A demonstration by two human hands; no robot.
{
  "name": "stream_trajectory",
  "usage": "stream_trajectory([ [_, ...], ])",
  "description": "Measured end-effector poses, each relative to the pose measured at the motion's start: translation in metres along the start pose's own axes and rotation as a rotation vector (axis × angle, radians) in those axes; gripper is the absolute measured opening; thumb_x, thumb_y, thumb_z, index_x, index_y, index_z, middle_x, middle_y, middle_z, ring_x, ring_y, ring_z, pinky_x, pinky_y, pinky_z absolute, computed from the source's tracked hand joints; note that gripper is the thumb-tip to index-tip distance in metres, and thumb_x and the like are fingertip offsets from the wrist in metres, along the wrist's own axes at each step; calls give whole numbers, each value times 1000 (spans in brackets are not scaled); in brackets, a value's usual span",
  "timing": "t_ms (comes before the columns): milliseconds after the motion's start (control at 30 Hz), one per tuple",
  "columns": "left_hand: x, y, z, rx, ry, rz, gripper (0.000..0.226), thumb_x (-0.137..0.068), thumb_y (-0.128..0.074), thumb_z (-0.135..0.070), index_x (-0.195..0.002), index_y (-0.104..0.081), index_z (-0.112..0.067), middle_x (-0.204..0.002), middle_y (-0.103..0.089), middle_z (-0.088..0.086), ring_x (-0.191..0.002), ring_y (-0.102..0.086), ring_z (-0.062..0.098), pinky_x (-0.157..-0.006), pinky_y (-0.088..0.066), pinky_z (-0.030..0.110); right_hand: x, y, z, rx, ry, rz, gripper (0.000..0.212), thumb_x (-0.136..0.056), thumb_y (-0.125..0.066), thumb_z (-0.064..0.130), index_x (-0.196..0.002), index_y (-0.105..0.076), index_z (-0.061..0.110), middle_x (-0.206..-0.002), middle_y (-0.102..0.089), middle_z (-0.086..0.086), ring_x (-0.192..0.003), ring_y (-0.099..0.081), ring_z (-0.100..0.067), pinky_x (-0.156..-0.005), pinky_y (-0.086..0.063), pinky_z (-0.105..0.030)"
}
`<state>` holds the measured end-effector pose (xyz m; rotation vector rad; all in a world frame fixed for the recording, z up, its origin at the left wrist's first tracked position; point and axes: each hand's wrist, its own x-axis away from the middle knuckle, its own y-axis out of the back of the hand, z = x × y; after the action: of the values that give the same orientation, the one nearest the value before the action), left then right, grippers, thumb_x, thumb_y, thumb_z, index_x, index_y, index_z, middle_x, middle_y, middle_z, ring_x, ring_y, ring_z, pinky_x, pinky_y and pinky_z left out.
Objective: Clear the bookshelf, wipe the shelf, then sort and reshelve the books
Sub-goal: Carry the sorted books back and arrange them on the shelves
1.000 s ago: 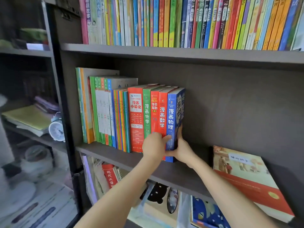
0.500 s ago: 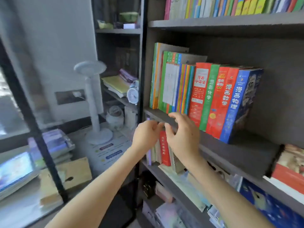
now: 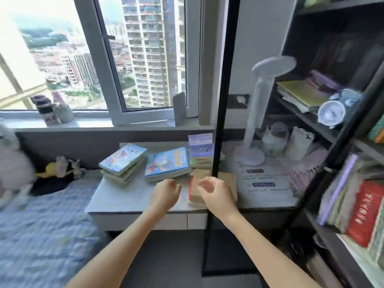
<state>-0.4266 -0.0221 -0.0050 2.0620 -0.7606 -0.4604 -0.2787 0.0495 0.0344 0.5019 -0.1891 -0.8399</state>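
Note:
My left hand [image 3: 165,193] and my right hand [image 3: 216,193] hover side by side above the front of a white desk [image 3: 116,198], fingers loosely curled, holding nothing. Beyond them on the desk lie piles of books: a green-blue stack [image 3: 122,162] at the left, a blue picture-book stack [image 3: 167,164] in the middle, a purple stack [image 3: 200,150] behind. A tan book with a red edge [image 3: 196,189] lies just under and between my hands. The dark bookshelf [image 3: 340,140] stands at the right, with a red book [image 3: 364,213] among those on a lower shelf.
A black vertical pole [image 3: 218,121] crosses in front of the desk. A white desk lamp [image 3: 261,104], a jar [image 3: 274,138] and a small clock [image 3: 332,112] stand near the shelf. A bed with a blue quilt [image 3: 41,225] is at the left, below the window [image 3: 104,59].
The view has swung left from the bookshelf to the desk. Both hands have left the row of upright books on the shelf and now hang over the desk, holding nothing.

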Motion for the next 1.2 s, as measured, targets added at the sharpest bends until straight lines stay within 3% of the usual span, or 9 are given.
stream_trajectory([
  [133,-62,1,42,-8,37,-5,27,-95,-51,-22,-93,-66,1,-98,-69,17,-99,-60,34,-77,-42,36,-42,-50,-5,-355,-292,87,24,-93,-61,16,-113,-60,3,-91,-64,-6,-76,-62,-14,-76,-56,-28],
  [267,-150,-6,83,-69,-24,87,25,-94,-53,-24,-103,-67,-5,-107,-70,12,-103,-62,29,-82,-45,33,-103,-107,-19,-674,-556,121,12,-95,-58,17,-95,-56,5,-79,-53,-8,-73,-56,-18,-70,-54,-26],
  [400,-263,-35,129,-181,-114,232,31,-97,-49,-28,-119,-60,-9,-120,-65,11,-111,-58,29,-85,-43,33,-193,-175,-49,-872,-790,-17,34,-95,-60,15,-118,-50,-7,-93,-56,-12,-100,-60,-29,-91,-50,-37],
  [533,-339,-76,173,-254,-150,345,41,-96,-50,-36,-129,-53,-13,-126,-60,12,-116,-54,31,-88,-40,34,-263,-233,-89,-1066,-1004,-205,24,-91,-63,21,-105,-54,4,-100,-51,-9,-88,-56,-21,-64,-49,-24],
  [667,-390,-112,200,-276,-239,348,47,-91,-54,-45,-125,-53,-13,-124,-56,14,-118,-49,31,-94,-36,36,-301,-260,-113,-1190,-1085,-376,57,-91,-64,19,-139,-40,-1,-145,-36,-17,-122,-44,-30,-93,-44,-35],
  [733,-407,-125,204,-260,-267,337,51,-90,-53,-49,-126,-50,-13,-123,-54,13,-115,-48,32,-93,-37,38,-311,-268,-120,-1179,-1073,-404,68,-84,-72,22,-140,-39,1,-143,-38,-14,-134,-37,-34,-109,-35,-41],
  [1000,-459,-130,203,-298,-259,590,81,-72,-61,-72,-128,-45,-16,-119,-59,6,-108,-57,29,-82,-46,36,-333,-310,-166,-1044,-1006,-610,126,-21,-89,57,-129,-50,6,-127,-58,-13,-117,-56,-33,-104,-41,-53],
  [1100,-466,-122,196,-77,-119,786,72,-64,-78,-62,-113,-55,-15,-106,-64,3,-94,-62,21,-77,-49,32,-321,-303,-139,-1020,-973,-653,101,-33,-89,52,-117,-56,7,-117,-64,-11,-110,-60,-31,-102,-44,-52],
  [1200,-448,-111,187,154,-51,1019,39,-73,-82,-26,-96,-58,-7,-74,-63,11,-51,-59,7,-43,-44,19,-287,-291,-109,-975,-878,-715,46,-68,-85,18,-107,-62,9,-107,-71,-9,-104,-65,-30,-95,-50,-43],
])
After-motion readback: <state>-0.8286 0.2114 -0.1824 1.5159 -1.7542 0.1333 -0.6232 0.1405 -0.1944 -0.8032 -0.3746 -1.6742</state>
